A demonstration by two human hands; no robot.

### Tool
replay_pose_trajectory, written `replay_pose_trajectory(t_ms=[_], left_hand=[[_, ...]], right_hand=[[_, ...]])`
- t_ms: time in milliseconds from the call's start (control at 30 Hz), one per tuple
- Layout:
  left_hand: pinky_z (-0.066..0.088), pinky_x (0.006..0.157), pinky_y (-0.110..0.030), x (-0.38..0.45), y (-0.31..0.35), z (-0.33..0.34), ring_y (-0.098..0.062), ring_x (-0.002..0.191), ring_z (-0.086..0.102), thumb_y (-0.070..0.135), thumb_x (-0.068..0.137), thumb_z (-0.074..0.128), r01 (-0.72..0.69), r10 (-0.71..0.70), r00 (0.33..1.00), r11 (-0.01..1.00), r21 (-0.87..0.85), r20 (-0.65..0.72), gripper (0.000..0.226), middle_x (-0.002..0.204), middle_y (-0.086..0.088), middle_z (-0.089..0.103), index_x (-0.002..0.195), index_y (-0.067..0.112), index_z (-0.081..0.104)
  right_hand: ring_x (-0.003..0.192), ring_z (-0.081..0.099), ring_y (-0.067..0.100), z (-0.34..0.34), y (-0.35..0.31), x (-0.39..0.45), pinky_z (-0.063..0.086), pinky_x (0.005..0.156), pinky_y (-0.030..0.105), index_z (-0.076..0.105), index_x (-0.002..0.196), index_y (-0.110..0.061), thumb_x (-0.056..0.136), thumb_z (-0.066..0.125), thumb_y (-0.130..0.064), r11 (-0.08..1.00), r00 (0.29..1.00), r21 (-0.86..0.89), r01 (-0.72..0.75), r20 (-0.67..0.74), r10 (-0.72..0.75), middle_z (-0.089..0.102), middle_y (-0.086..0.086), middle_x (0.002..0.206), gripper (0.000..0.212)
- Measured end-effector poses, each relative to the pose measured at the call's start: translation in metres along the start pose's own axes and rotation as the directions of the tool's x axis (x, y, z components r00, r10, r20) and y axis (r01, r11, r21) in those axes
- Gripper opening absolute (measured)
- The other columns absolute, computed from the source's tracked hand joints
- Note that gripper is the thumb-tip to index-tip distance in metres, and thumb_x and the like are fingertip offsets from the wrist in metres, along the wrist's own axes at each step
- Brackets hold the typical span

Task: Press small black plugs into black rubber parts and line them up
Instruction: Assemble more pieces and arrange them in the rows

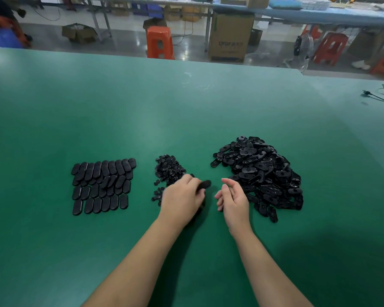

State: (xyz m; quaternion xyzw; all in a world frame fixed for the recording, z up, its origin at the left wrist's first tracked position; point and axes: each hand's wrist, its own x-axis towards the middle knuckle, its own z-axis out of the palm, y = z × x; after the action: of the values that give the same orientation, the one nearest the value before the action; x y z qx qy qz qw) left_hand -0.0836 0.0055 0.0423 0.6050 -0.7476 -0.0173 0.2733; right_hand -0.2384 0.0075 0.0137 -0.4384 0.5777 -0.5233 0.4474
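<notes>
Holding one blurred black oval rubber part point(204, 185) in the left hand point(182, 199), fingers curled round it, just right of the small black plug heap point(167, 171); right hand point(232, 199) loose, holding nothing. Judging: plug not yet fitted, next pinch one plug. Finished rows point(102, 185) left of the heap, raw pile point(259, 171) right; green tabletop point(186, 107) path unobstructed

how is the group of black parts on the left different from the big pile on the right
The left group lies flat in neat rows; the right pile is a loose, jumbled heap. The left group shows smooth closed faces; many parts in the right pile show a hole or slot. The right pile holds far more. Both are black oval parts on the green table.
</notes>
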Motion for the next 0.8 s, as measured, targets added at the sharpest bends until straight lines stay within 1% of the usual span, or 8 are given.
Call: replay_pose_trajectory(t_ms=[100,167,200,367,467,567,700,800], left_hand=[[0.037,0.048,-0.023,-0.007,-0.039,-0.017,-0.013,0.061,0.057,0.035,0.090,0.069,0.222,-0.222,0.974,0.975,-0.004,-0.046,0.020,0.087,0.007,0.060,0.101,0.018,0.073],[0.027,0.047,-0.020,-0.012,-0.070,-0.029,-0.004,0.058,0.049,0.039,0.092,0.067,0.375,-0.375,0.925,0.927,-0.007,-0.067,0.023,0.082,0.012,0.054,0.103,0.019,0.072],[0.028,0.047,-0.022,-0.016,-0.084,-0.036,-0.003,0.059,0.048,0.040,0.092,0.067,0.436,-0.435,0.897,0.900,-0.008,-0.077,0.025,0.080,0.012,0.053,0.103,0.019,0.072],[0.043,0.061,-0.032,-0.028,-0.144,-0.066,-0.027,0.077,0.060,0.040,0.090,0.069,0.641,-0.629,0.751,0.768,-0.008,-0.201,0.026,0.085,-0.003,0.066,0.101,0.017,0.074],[0.042,0.062,-0.032,-0.035,-0.169,-0.077,-0.027,0.076,0.057,0.039,0.090,0.068,0.714,-0.695,0.678,0.700,-0.009,-0.238,0.026,0.086,-0.004,0.067,0.103,0.017,0.074],[0.046,0.064,-0.033,-0.039,-0.185,-0.081,-0.031,0.083,0.063,0.040,0.092,0.066,0.760,-0.736,0.636,0.650,0.022,-0.232,0.028,0.091,-0.005,0.069,0.108,0.018,0.074],[0.044,0.065,-0.034,-0.041,-0.191,-0.081,-0.036,0.091,0.065,0.039,0.093,0.065,0.770,-0.743,0.634,0.633,0.084,-0.216,0.034,0.099,-0.011,0.071,0.117,0.016,0.072],[0.043,0.064,-0.033,-0.040,-0.184,-0.078,-0.034,0.087,0.063,0.038,0.095,0.063,0.733,-0.705,0.675,0.675,0.086,-0.218,0.034,0.096,-0.009,0.069,0.120,0.017,0.069]], right_hand=[[0.060,0.056,0.008,0.000,-0.001,-0.002,0.050,0.055,0.027,0.063,0.109,-0.028,0.105,0.050,-0.018,0.997,1.000,-0.074,0.016,0.020,-0.014,0.067,-0.003,0.072,0.016],[0.061,0.056,0.008,0.000,-0.001,-0.003,0.051,0.056,0.029,0.063,0.107,-0.027,0.105,0.050,-0.019,0.995,0.999,-0.101,0.022,0.026,-0.019,0.067,-0.002,0.073,0.015],[0.061,0.056,0.008,0.000,-0.001,-0.003,0.051,0.057,0.029,0.063,0.106,-0.027,0.105,0.050,-0.019,0.994,0.999,-0.108,0.023,0.024,-0.021,0.067,-0.002,0.073,0.015],[0.061,0.057,0.007,0.000,-0.001,-0.003,0.052,0.057,0.029,0.063,0.105,-0.028,0.105,0.051,-0.019,0.990,0.999,-0.136,0.028,0.019,-0.025,0.068,-0.002,0.074,0.015],[0.062,0.057,0.006,0.001,-0.001,-0.003,0.052,0.058,0.029,0.063,0.105,-0.028,0.105,0.051,-0.019,0.990,1.000,-0.140,0.023,0.011,-0.022,0.068,-0.002,0.074,0.015],[0.062,0.057,0.006,0.001,-0.002,-0.003,0.052,0.059,0.030,0.062,0.107,-0.027,0.105,0.051,-0.018,0.990,1.000,-0.141,0.022,0.004,-0.022,0.068,-0.001,0.075,0.014],[0.063,0.058,0.008,0.001,-0.002,-0.004,0.053,0.060,0.032,0.061,0.109,-0.028,0.105,0.051,-0.018,0.990,1.000,-0.142,0.021,0.003,-0.020,0.069,0.001,0.077,0.014],[0.063,0.057,0.008,0.001,-0.002,-0.003,0.052,0.060,0.031,0.060,0.110,-0.029,0.104,0.051,-0.018,0.990,1.000,-0.141,0.016,-0.005,-0.017,0.069,0.000,0.076,0.015]])
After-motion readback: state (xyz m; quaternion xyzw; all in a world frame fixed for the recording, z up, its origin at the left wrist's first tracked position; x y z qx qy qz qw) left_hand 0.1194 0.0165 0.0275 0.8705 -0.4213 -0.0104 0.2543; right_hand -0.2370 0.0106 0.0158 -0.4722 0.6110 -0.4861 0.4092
